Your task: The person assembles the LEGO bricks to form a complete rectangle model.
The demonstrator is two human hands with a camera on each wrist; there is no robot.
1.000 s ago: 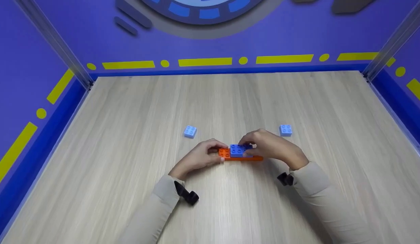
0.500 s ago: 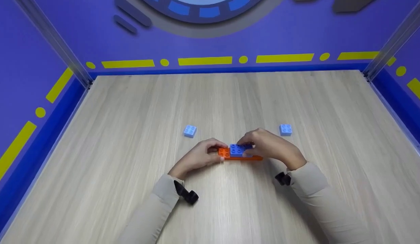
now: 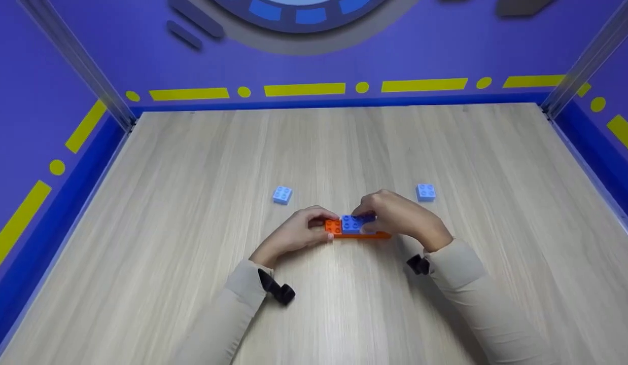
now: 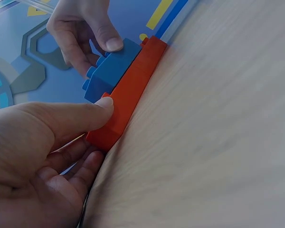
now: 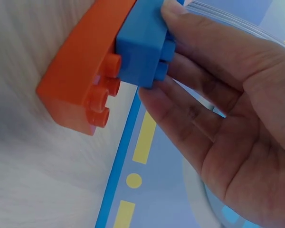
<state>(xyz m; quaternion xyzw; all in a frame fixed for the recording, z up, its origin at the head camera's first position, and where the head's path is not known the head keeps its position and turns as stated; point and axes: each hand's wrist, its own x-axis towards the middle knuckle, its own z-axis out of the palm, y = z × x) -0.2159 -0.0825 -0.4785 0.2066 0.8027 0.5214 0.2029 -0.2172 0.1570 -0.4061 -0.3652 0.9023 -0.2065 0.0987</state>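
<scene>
Orange and long, the lower brick [image 3: 350, 236] lies on the table [image 3: 217, 167] in the head view, its left end pinched by the fingers of the left hand [image 3: 296, 231], the blue brick [image 3: 350, 224] atop it pinched by those of the right hand [image 3: 403, 215]. In the left wrist view a thin dark line shows between the bricks, so a lopsided press might leave the blue brick half seated. The right wrist view shows the lower brick's right end free; a slack left pinch could let it swing.

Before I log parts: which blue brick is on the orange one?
The dark brick, pinched by the right hand; both pale bricks sit on the table.
</scene>
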